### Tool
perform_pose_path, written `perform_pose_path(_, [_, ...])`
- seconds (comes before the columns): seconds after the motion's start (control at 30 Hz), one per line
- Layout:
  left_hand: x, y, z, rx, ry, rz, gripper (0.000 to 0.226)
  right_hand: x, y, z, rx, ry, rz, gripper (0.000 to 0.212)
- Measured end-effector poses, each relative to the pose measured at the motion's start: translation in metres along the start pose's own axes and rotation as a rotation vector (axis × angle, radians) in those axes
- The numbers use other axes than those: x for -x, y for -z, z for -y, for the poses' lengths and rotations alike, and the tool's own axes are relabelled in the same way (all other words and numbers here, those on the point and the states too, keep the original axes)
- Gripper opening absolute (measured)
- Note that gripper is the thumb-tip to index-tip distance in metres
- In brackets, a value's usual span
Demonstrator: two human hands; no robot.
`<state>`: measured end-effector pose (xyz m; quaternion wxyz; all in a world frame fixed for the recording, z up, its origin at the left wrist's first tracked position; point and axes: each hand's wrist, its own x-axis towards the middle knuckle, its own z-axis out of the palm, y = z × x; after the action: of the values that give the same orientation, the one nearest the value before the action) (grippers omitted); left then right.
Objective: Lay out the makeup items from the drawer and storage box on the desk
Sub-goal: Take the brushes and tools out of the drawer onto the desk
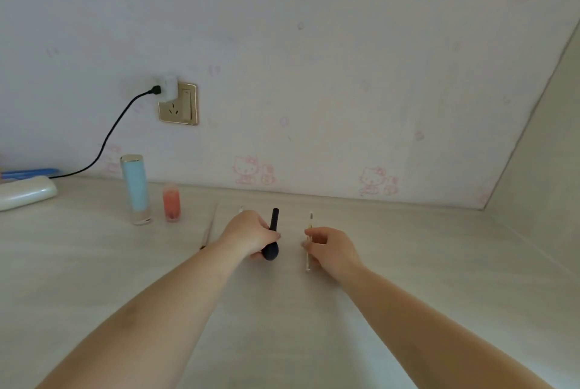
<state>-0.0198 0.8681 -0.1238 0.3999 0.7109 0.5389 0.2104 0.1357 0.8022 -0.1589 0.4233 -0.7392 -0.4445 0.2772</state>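
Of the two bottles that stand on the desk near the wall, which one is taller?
The light blue bottle with a shiny cap; the orange-pink bottle to its right is much shorter.

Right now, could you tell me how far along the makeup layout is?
Done: a blue bottle, a pink bottle and a thin stick sit on the desk. In hand: left hand grips the black brush; right hand sets down a pale pencil. Drawer and box are out of view.

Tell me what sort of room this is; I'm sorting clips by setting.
Probably a bedroom or dorm desk nook used for makeup: cartoon-cat wallpaper, a pale wood-grain desk with a wall socket, and cosmetics laid out, a blue bottle and a black makeup brush.
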Motion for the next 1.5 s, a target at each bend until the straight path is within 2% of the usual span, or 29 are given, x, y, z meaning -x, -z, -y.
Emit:
perform_pose_path(0.27, [-0.034, -0.015, -0.002, -0.367, -0.023, -0.087, 0.021, -0.021, -0.003, 0.000, 0.231, 0.115, -0.008, 0.030])
perform_pose_path(0.4, [-0.042, -0.019, -0.006, -0.565, -0.055, -0.126, 0.012, -0.028, -0.003, 0.004, 0.401, 0.145, 0.010, 0.033])
perform_pose_path(0.67, [-0.037, -0.024, -0.015, -0.681, -0.045, -0.102, 0.017, -0.037, -0.008, -0.001, 0.503, 0.156, 0.004, 0.036])
perform_pose_path(0.77, [-0.036, -0.026, -0.018, -0.680, -0.033, -0.103, 0.016, -0.037, -0.008, -0.005, 0.466, 0.172, -0.025, 0.038])
perform_pose_path(0.87, [-0.035, -0.025, -0.019, -0.648, -0.029, -0.096, 0.032, -0.032, -0.005, -0.007, 0.299, 0.190, -0.082, 0.039])
perform_pose_path(0.97, [-0.029, -0.019, -0.017, -0.610, -0.059, -0.129, 0.045, -0.029, -0.002, -0.010, 0.100, 0.202, -0.135, 0.028])
perform_pose_path(1.07, [-0.012, -0.011, -0.016, -0.561, -0.111, -0.153, 0.039, -0.024, 0.004, -0.010, -0.078, 0.190, -0.131, 0.021])
perform_pose_path(1.2, [0.027, -0.011, -0.013, -0.465, -0.168, -0.096, 0.030, -0.004, 0.018, -0.018, -0.344, 0.159, -0.114, 0.022])
perform_pose_path(1.5, [0.109, -0.043, -0.032, -0.345, -0.342, 0.036, 0.012, 0.090, 0.094, -0.047, -0.303, 0.145, -0.082, 0.023])
